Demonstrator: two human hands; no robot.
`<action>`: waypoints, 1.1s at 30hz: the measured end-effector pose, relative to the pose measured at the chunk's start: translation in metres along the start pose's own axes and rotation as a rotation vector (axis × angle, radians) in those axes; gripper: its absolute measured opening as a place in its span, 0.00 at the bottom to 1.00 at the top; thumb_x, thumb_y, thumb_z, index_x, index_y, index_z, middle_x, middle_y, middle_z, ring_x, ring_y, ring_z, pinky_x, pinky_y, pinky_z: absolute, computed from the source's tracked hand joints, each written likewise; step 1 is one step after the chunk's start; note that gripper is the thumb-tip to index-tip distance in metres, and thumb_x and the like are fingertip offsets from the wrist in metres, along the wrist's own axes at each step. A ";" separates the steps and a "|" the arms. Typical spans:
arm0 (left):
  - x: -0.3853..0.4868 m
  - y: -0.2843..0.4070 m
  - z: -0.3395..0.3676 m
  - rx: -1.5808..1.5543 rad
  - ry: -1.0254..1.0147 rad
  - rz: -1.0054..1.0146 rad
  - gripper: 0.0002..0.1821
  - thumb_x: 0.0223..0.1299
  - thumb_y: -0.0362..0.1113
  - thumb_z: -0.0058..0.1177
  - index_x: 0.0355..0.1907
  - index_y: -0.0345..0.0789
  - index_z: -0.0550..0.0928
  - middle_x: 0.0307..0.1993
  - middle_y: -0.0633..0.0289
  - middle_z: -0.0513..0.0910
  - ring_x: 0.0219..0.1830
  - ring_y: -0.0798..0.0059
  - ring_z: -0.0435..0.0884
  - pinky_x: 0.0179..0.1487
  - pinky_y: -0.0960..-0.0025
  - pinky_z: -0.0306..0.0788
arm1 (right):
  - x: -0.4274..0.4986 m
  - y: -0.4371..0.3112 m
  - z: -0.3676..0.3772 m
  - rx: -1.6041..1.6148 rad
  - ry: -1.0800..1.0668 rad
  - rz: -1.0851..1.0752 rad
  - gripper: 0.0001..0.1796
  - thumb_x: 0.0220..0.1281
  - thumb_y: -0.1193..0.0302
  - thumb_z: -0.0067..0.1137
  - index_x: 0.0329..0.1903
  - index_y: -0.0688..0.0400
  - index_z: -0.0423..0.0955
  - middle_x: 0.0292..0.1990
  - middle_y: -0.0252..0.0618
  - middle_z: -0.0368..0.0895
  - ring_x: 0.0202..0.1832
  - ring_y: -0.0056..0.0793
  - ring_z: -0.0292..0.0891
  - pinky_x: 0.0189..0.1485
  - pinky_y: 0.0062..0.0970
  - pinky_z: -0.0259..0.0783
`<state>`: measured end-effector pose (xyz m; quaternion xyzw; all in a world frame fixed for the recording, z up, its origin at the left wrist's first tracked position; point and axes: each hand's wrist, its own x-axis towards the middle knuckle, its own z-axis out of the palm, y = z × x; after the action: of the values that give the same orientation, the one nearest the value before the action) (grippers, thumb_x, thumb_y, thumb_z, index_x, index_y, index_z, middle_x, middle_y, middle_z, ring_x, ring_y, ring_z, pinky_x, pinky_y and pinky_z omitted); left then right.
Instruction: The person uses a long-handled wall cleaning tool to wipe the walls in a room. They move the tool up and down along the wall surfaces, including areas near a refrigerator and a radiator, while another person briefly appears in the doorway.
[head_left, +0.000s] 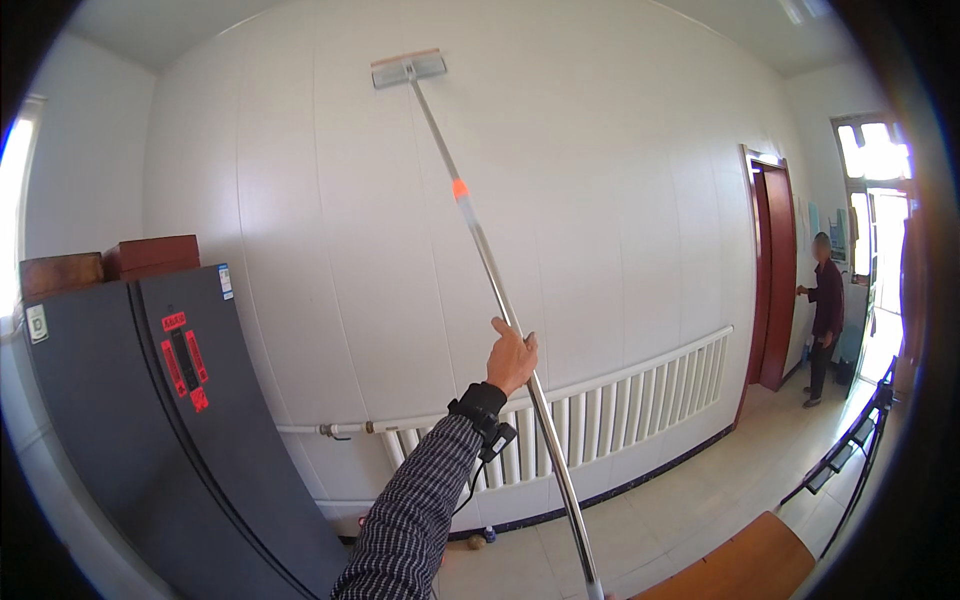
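My left hand (512, 357) is around the middle of a long metal telescopic pole (551, 442), with the thumb and index finger partly spread. An orange collar (460, 188) sits higher on the pole. At its top, a flat mop head (409, 69) lies against the upper part of the white panelled wall (360, 187). Of my right hand (610, 597), only a sliver shows at the bottom edge beside the pole's lower end, so its grip is hidden. A checked sleeve and a dark wrist strap with a small device and cable cover my left arm.
A grey refrigerator (97, 420) with boxes (154, 256) on top stands left. A white radiator (600, 427) runs along the wall. An orange-brown tabletop (739, 562) and a folding ladder (840, 450) are lower right. Another person (827, 300) stands by the red door (776, 277).
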<state>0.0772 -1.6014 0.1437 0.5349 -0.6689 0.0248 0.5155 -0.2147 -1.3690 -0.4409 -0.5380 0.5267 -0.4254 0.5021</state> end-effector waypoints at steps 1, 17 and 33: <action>0.004 0.013 -0.006 0.047 0.032 0.032 0.44 0.72 0.44 0.52 0.64 0.07 0.45 0.27 0.34 0.83 0.33 0.35 0.85 0.38 0.45 0.79 | 0.015 -0.054 0.013 -0.514 0.166 -0.229 0.21 0.67 0.59 0.68 0.48 0.64 0.76 0.29 0.46 0.82 0.31 0.35 0.77 0.29 0.42 0.73; 0.087 0.134 -0.160 -0.025 0.124 0.122 0.24 0.70 0.37 0.53 0.52 0.23 0.58 0.32 0.38 0.83 0.31 0.46 0.87 0.30 0.55 0.82 | 0.024 -0.620 0.072 0.167 -0.322 -0.529 0.22 0.83 0.55 0.45 0.42 0.63 0.67 0.18 0.32 0.69 0.15 0.22 0.69 0.18 0.27 0.67; -0.038 -0.052 0.002 0.215 0.075 0.065 0.53 0.65 0.53 0.59 0.68 0.06 0.52 0.31 0.35 0.84 0.33 0.38 0.85 0.37 0.45 0.79 | 0.036 -0.159 0.071 -0.268 -0.125 -0.222 0.18 0.69 0.63 0.64 0.32 0.65 0.73 0.22 0.50 0.78 0.23 0.49 0.75 0.26 0.45 0.67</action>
<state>0.1103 -1.5982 0.0884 0.5641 -0.6596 0.1330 0.4785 -0.1197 -1.4071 -0.2961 -0.6803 0.4838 -0.3702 0.4076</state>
